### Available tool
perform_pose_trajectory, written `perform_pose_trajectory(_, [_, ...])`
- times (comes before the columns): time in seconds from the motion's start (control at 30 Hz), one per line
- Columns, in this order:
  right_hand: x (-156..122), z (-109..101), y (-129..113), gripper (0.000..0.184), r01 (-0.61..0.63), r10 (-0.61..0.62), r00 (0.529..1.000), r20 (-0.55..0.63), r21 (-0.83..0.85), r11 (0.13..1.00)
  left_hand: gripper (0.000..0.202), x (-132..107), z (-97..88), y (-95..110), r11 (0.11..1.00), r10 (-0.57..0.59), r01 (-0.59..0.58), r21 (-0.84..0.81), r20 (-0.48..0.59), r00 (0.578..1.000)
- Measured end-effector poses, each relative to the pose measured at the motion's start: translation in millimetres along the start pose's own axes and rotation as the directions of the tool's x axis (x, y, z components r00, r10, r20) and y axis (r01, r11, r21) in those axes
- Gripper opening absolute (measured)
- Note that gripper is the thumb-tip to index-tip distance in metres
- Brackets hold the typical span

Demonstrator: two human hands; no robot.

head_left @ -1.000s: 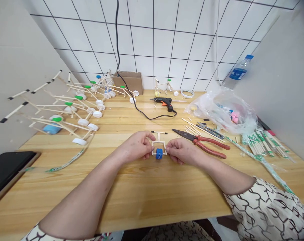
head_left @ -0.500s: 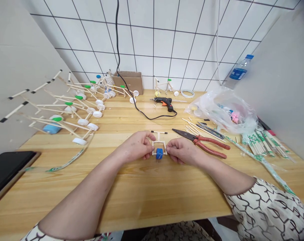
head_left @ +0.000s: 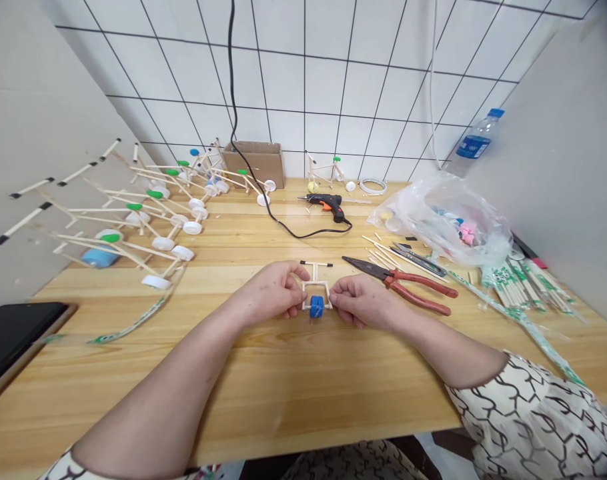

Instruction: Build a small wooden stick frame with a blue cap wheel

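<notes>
A small frame of thin wooden sticks (head_left: 316, 285) with a blue bottle cap (head_left: 316, 307) as a wheel sits on the wooden table (head_left: 283, 373) in front of me. My left hand (head_left: 272, 291) pinches the frame's left side, fingers closed. On the frame's right side my right hand (head_left: 361, 300) pinches it, fingers curled. A T-shaped stick with black-taped ends sticks up from the frame toward the wall.
Red-handled pliers (head_left: 408, 280) and loose sticks lie right of my hands. A black glue gun (head_left: 326, 201) with its cord rests behind. Several finished stick models (head_left: 153, 213) crowd the left. A plastic bag (head_left: 443, 220), water bottle (head_left: 476, 140), cardboard box (head_left: 256, 163) and phone (head_left: 18, 333) stand around.
</notes>
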State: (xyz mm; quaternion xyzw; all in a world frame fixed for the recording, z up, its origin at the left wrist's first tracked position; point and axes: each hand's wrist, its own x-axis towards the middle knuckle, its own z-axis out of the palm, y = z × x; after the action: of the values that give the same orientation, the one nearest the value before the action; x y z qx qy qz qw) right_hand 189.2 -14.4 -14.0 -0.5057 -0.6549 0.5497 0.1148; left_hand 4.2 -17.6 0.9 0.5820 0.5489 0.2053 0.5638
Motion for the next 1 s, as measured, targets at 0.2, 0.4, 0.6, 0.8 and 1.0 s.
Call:
perform_pose_trajectory(0.2, [-0.7, -0.1, -1.3, 0.021, -0.008, 0.008, 1.0, -0.002, -0.004, 1.0, 0.023, -1.4, 1.3, 2.0, 1.0, -0.014, 0.014, 0.006, -0.002, 1.0])
perform_pose_trajectory(0.4, [-0.3, 1.2, 0.8, 0.02, -0.015, 0.015, 1.0, 0.0, 0.005, 1.0, 0.023, -0.9, 1.0, -0.1, 1.0, 0.004, -0.004, 0.015, 0.001, 1.0])
perform_pose_trajectory(0.6, [-1.2, 0.6, -1.0, 0.021, -0.011, 0.011, 1.0, -0.002, -0.017, 1.0, 0.023, -0.6, 1.0, 0.1, 1.0, 0.003, -0.003, 0.017, -0.004, 1.0])
perform_pose_trajectory(0.8, [-1.3, 0.5, -3.1, 0.02, -0.021, 0.021, 1.0, -0.002, -0.022, 1.0, 0.024, -0.4, 1.5, -0.3, 1.0, 0.001, -0.001, 0.019, -0.003, 1.0])
perform_pose_trajectory(1.0, [-1.1, -0.1, -1.2, 0.019, -0.003, 0.003, 1.0, 0.001, -0.016, 1.0, 0.025, -0.1, 0.8, 0.1, 1.0, -0.002, 0.002, 0.014, 0.001, 1.0])
